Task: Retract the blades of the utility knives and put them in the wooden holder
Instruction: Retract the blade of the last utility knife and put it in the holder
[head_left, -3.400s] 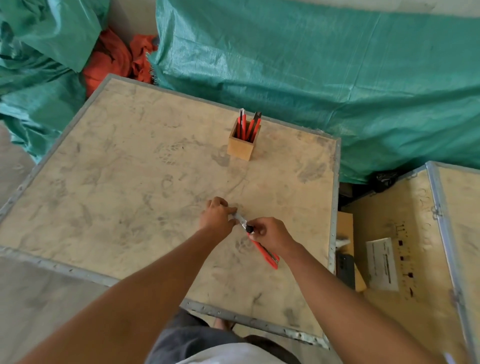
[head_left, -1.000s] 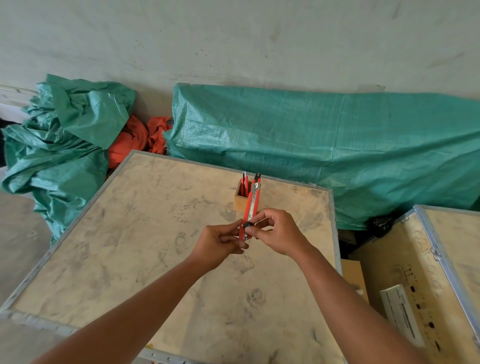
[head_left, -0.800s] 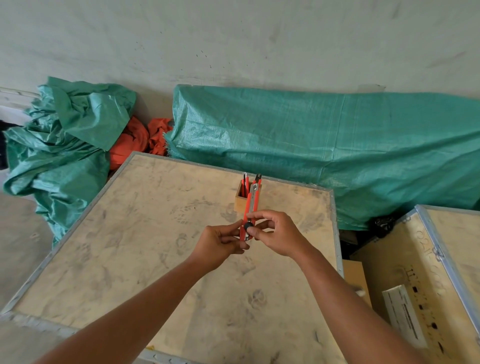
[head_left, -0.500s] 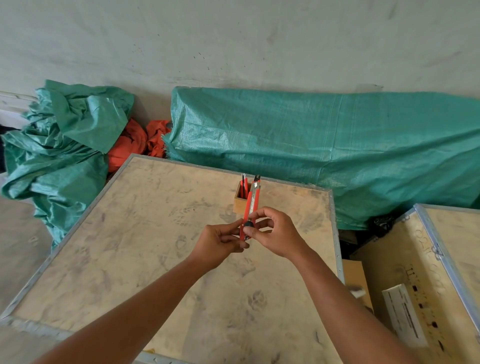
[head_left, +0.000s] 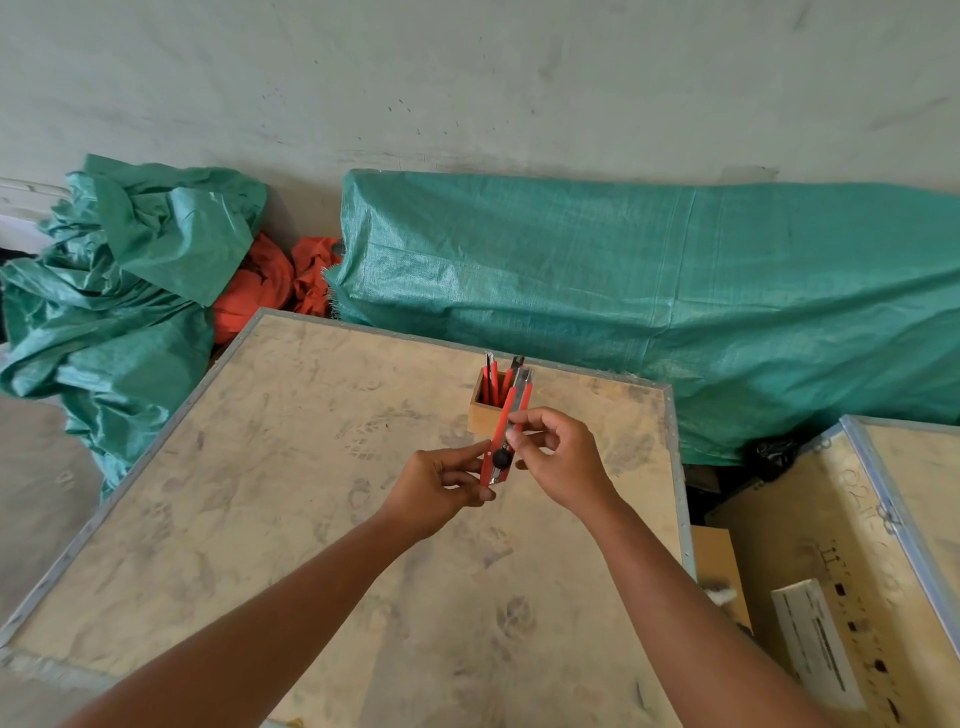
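Right hand (head_left: 558, 457) slid higher up utility knife (head_left: 506, 426); blade unclear

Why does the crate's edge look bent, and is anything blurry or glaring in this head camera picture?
Head view: the wide-angle lens bows the crate edges and splays the forearms. Light is soft and even, shadows faint, no harsh glare. The utility knife, held by the left hand and right hand, is fairly sharp. The paper label at lower right looks smeared.
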